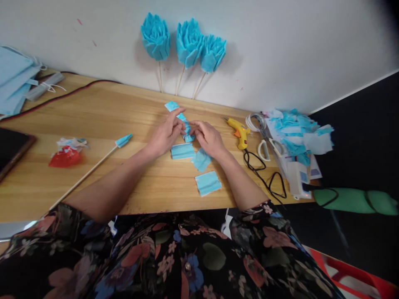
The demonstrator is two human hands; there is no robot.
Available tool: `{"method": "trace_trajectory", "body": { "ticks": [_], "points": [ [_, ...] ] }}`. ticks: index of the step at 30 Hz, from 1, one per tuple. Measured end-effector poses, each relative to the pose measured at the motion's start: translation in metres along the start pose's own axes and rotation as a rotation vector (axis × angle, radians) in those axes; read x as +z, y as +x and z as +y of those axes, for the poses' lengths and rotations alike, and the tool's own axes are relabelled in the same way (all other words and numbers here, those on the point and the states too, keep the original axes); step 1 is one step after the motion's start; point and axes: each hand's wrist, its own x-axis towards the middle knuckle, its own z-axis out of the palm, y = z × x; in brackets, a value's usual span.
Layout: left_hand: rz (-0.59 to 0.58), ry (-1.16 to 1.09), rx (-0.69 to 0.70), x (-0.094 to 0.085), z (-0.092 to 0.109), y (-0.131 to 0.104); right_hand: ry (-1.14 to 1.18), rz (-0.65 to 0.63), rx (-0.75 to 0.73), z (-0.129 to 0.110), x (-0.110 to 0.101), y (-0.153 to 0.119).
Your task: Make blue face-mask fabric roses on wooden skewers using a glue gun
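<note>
My left hand (167,132) and my right hand (208,138) meet over the middle of the table. Between them is a small pleated light-blue fabric piece (188,136), with the fingers of both hands closed on its edges. The left index finger points forward. Under and around the hands lie more blue pieces: one flat piece (182,151), another partly beneath the right hand (202,160), one nearer me (208,183) and one beyond the fingers (171,106). To the left, a wooden stick (90,173) lies with a small rolled blue tip (124,140).
Three blue fabric flowers (156,37) on sticks lean against the wall. Right of my hands lie a yellow glue gun (238,132), white-handled scissors (264,150) and a blue scrap heap (294,131). A red plastic wrapper (66,157) and folded face masks (15,79) are at left.
</note>
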Motion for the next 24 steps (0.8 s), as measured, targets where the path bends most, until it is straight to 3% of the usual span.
{"method": "trace_trajectory", "body": {
  "ticks": [5,11,19,24],
  "points": [
    [0.007,0.048,-0.016,-0.001,0.004,0.000,-0.061,-0.016,0.027,0.001,-0.002,0.001],
    [0.008,0.033,-0.023,0.000,0.006,0.000,0.009,0.103,0.111,0.002,-0.014,-0.004],
    [0.008,-0.001,-0.033,0.000,0.005,0.000,0.002,0.003,0.063,0.000,-0.011,-0.002],
    [0.014,-0.012,-0.040,-0.001,0.006,0.000,0.028,0.094,0.055,-0.004,-0.014,-0.003]
  ]
}}
